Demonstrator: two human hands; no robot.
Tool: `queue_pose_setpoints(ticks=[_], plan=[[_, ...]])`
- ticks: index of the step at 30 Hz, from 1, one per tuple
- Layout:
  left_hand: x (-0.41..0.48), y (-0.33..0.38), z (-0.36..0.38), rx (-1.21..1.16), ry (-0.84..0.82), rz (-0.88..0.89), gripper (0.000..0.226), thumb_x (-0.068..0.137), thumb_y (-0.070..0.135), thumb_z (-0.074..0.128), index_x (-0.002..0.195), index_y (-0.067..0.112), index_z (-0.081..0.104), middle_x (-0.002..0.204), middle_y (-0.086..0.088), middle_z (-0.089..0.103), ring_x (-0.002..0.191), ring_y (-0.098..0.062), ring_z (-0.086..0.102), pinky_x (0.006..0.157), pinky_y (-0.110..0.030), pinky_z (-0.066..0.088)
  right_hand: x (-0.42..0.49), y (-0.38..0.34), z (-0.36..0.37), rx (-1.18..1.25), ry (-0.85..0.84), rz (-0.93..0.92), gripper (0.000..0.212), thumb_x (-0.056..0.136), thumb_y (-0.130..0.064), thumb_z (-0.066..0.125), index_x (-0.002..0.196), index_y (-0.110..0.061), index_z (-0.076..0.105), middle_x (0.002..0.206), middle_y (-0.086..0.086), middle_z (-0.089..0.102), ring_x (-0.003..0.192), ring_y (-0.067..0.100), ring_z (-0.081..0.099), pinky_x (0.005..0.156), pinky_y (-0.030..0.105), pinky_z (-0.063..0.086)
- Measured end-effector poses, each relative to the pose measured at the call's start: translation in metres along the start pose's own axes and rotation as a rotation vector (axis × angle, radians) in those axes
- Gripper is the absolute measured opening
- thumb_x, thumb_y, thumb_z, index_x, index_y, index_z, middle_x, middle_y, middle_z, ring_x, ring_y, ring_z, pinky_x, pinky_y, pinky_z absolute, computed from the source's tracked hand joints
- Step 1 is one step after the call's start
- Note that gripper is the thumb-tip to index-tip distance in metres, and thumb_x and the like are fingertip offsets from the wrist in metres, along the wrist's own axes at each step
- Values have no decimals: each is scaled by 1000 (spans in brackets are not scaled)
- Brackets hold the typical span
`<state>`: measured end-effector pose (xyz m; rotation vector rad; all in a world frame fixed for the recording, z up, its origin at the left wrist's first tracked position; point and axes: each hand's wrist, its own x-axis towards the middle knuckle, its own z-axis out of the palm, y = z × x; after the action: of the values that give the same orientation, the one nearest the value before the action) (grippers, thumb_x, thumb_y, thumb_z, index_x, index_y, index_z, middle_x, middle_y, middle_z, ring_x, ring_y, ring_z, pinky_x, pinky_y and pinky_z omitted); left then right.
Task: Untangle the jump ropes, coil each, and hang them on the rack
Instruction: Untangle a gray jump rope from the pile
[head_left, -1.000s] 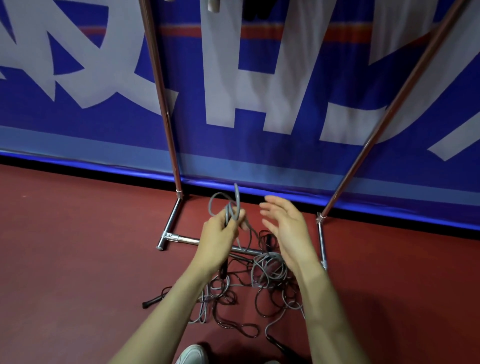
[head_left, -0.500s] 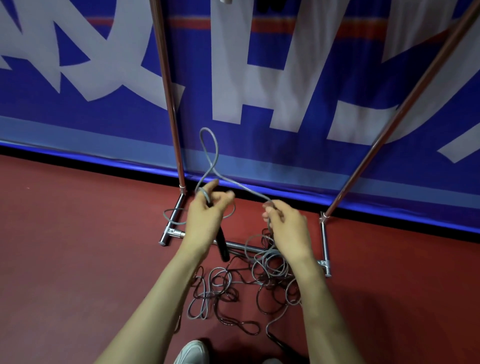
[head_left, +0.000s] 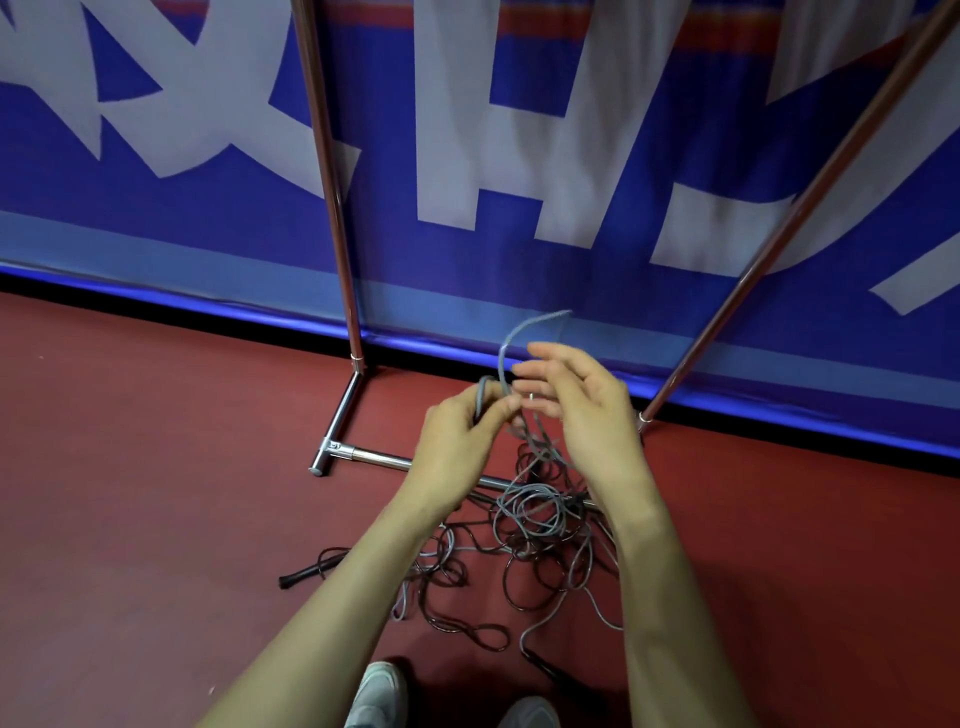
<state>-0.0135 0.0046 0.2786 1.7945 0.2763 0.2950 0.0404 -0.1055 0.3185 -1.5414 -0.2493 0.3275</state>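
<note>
Fingers of left hand (head_left: 460, 436) curled round a small bunch of thin grey braided jump rope (head_left: 502, 358), thumb on top; grip looks firm. From that pinch a loop of the grey cord arches up and over to the R, its top passing behind the fingertips (head_left: 545, 356) of right hand (head_left: 587, 415). R fingers loosely spread, near-straight, palm facing L. No closed grip visible; whether they touch the cord can't be told (blur). Hands v. close, nearly meeting at fingertips. Below them the grey cord drops down to the tangle (head_left: 535, 519) on the dark-red floor (head_left: 156, 493), mixed w/ a thin black jump rope (head_left: 467, 631). One black handle (head_left: 306, 571) lies out to the L. Tangle sits across the base bar of the chrome tube rack (head_left: 374, 457); uprights rise either side, top rail out of view. Key relation: free loop stands just above and ahead of the R fingers, long axis roughly up-down, R hand the nearer. Likely R lays the next turn while L anchors the coil. Judged early: most rope not yet freed, nothing seen hung.
</note>
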Motion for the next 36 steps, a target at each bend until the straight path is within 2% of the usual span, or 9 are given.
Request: queue_pose_setpoints(ticks=[5,10,14,17,20,24,29,32,36], plan=[[9,8,-6,-500,91,-48,18,90,24,59,75,17,64,70,-12,45,50,-8,26,47,-22,18,-1,22,-12,-512,-158,34,34,95,-3,45,100,-28,66,100,-7,68,90,9,60,85,21,44],[21,14,-30,-803,347,-37,23,100,8,47,80,13,56,64,5,60,44,-1,29,41,-12,21,-4,22,-17,-447,-262,135,32,101,-40,41,90,-30,69,98,-17,70,100,-4,60,90,13,38],[24,1,-35,-781,516,-75,22,101,13,47,82,13,58,64,6,61,44,-3,30,42,-15,25,-5,15,-12,-296,-222,-48,24,94,-8,58,85,-28,66,79,-11,71,86,6,67,92,25,48],[21,-1,-26,-556,375,-224,12,93,12,55,87,14,65,61,3,56,44,-5,29,47,-21,22,-5,0,-5,-56,-133,-127,24,93,1,56,87,-19,68,71,-6,70,75,10,67,82,23,54],[10,-2,-19,-318,-61,-298,34,69,-1,61,99,14,69,64,3,57,46,-3,41,49,-17,32,-6,-12,1,67,-113,-147,20,93,1,54,93,-13,68,71,-4,69,75,10,67,79,25,56],[0,-3,-9,-44,-362,-208,29,81,-5,69,92,22,69,74,4,59,60,2,50,64,-11,40,-10,-17,6,162,-85,-121,19,94,2,52,95,-10,67,71,-2,69,75,13,70,77,25,57],[0,-11,-2,-14,-350,-226,24,84,17,75,63,27,69,70,6,60,64,-6,47,65,-21,37,-6,-14,3,308,73,-111,17,97,-1,49,100,-7,65,74,0,68,79,16,70,83,31,57],[0,-9,1,-47,-158,-185,17,87,24,70,72,17,69,48,12,46,47,-4,37,51,-19,30,-3,-10,-1,307,143,-128,19,99,-6,46,104,-12,64,84,4,69,89,14,68,84,28,56],[6,3,-7,-242,-39,-59,23,93,31,61,82,13,71,65,-7,52,51,-10,31,47,-21,25,2,5,-7,113,76,-3,32,98,1,40,101,-19,65,96,0,70,93,6,66,92,24,51]])
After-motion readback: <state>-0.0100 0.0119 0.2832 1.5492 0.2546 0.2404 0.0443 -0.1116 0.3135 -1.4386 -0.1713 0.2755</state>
